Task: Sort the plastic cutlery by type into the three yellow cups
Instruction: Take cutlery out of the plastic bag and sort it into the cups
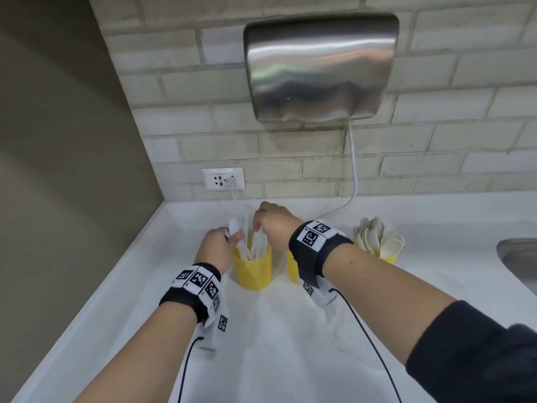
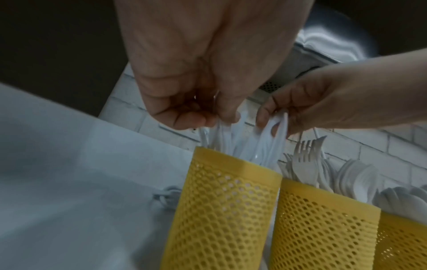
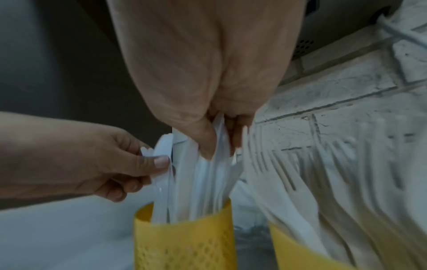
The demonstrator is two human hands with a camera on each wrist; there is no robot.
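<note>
Above the leftmost cup (image 1: 253,271) on the white tabletop (image 1: 122,286), the left hand (image 1: 216,247) and right hand (image 1: 274,225) each pinch knives (image 3: 198,182) standing in it; forks (image 2: 307,164) fill the middle cup (image 2: 323,228), spoons (image 1: 377,238) the right cup (image 1: 389,258).

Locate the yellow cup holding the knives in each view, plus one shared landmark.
Head: the knife cup stands centre frame, leftmost of the yellow cups, below both hands.
Left wrist: the cup is at lower centre, with the fork cup to its right.
Right wrist: the cup is at bottom centre, knives standing in it.
Shared landmark: the brick wall behind the cups.
</note>
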